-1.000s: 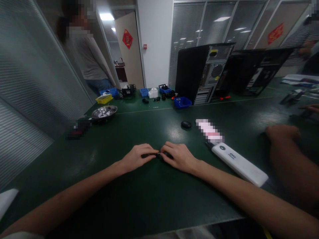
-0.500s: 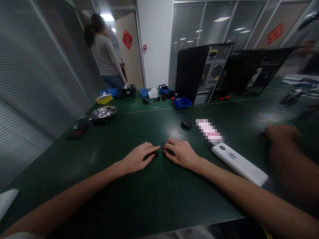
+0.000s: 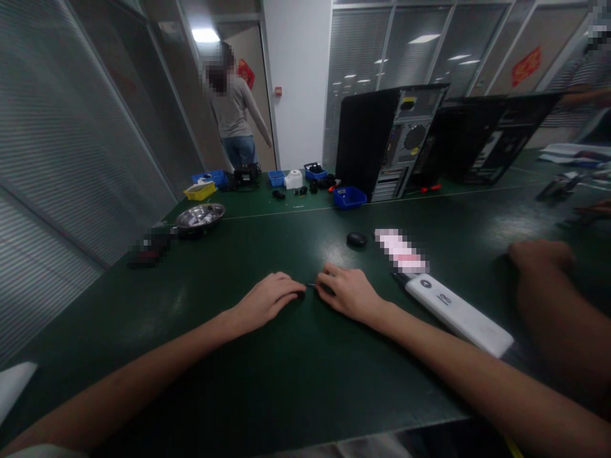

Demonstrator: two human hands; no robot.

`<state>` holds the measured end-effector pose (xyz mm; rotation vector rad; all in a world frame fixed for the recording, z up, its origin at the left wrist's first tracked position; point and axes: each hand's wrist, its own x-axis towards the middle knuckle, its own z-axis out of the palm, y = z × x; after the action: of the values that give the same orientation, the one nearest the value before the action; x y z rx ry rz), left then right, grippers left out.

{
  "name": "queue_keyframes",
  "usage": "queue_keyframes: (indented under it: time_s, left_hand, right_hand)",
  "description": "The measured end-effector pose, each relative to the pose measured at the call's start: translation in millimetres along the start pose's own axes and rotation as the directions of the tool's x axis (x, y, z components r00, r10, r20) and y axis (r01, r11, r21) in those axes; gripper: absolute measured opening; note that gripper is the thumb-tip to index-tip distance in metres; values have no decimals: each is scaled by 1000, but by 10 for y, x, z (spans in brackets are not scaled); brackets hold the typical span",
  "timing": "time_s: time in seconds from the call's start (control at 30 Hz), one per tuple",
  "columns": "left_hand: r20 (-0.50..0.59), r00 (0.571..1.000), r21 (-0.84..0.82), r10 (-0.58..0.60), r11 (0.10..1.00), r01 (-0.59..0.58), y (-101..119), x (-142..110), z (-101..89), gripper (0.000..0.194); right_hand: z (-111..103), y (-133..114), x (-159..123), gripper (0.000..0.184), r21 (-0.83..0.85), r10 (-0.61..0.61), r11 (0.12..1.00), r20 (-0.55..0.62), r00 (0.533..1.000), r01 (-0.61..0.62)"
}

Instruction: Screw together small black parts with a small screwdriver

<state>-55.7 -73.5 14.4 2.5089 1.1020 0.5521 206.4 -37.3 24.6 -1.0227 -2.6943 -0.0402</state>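
My left hand [image 3: 270, 296] rests on the green table [image 3: 267, 394], its fingers closed on a small black part [image 3: 301, 294] that they mostly cover. Just to the right, my right hand [image 3: 348, 292] is curled round a thin tool with a metal shaft [image 3: 311, 285]. The shaft points left at the black part; whether they touch I cannot tell. The rest of the tool is hidden by the fingers. A black computer mouse [image 3: 356, 240] lies beyond my right hand.
A white elongated device [image 3: 461, 313] lies right of my right forearm, near another person's arm [image 3: 558, 299]. Computer towers [image 3: 367, 140] stand behind. At the back left are a metal bowl [image 3: 200, 216], a yellow bin [image 3: 199, 191] and a blue bin [image 3: 350, 197]. A person [image 3: 238, 108] stands beyond.
My left index finger, stretched toward the right hand before, has drawn back onto the black part. My right hand has barely moved. The person at the back has turned and shifted right.
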Motion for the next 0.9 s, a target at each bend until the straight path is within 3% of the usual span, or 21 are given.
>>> queue_keyframes:
  time_s: [0.13,0.23,0.33,0.5,0.57,0.63,0.9]
  left_hand:
    - [-113,990,-43,-85,996,80,-256,-12,-32,33]
    - [-181,957,27,-228,971,236,-700,-74,-217,37]
    - [-290,858,175,-424,858,483,-1246,-271,-552,39]
    - [-470,669,230,-576,652,723,-1893,-809,-1081,43]
    - [-515,608,238,-604,581,779,-2009,-966,-1169,45]
    - [-541,576,249,-613,537,806,-2072,-1044,-1183,47]
    - [-610,564,279,-556,516,810,-2117,-1041,-1116,48]
  right_hand:
    - [11,25,-2,23,40,5,999,-3,1000,-5]
    - [18,41,-8,21,64,8,998,2,1000,-8]
    - [34,57,-12,20,78,13,997,-1,1000,-13]
    - [69,72,-13,19,96,15,995,-15,1000,-14]
    - [75,71,-13,20,105,20,994,-13,1000,-19]
    - [75,66,-12,20,107,27,994,-16,1000,-25]
    - [38,54,-12,21,127,21,992,-11,1000,-19]
